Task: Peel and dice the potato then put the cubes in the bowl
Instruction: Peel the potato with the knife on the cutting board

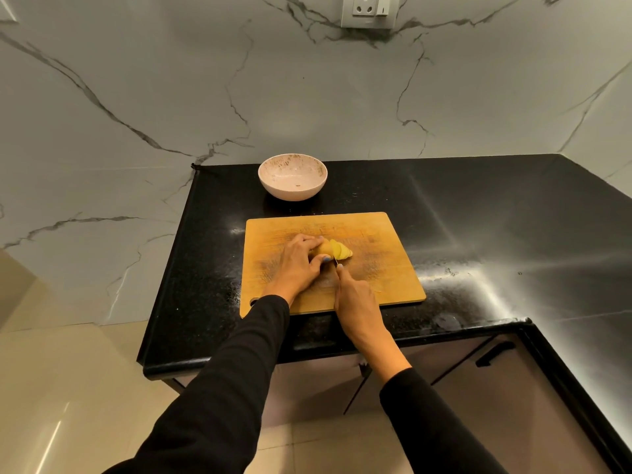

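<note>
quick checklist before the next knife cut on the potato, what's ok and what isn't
1. Potato peeled: ok, yellow flesh shows.
2. Left hand steadies potato on cutting board: ok.
3. Left fingertips clear of the blade: cannot tell, thumb sits very close.
4. Right hand grips knife: ok.
5. Slices diced: not ok, only slices.
6. Bowl ready beyond board: ok, holds no cubes.

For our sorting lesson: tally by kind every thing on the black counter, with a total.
Pale speckled round bowl: 1
Rectangular wooden cutting board: 1
Peeled yellow potato, partly sliced: 1
Knife, mostly hidden by the right hand: 1
Total: 4
</note>
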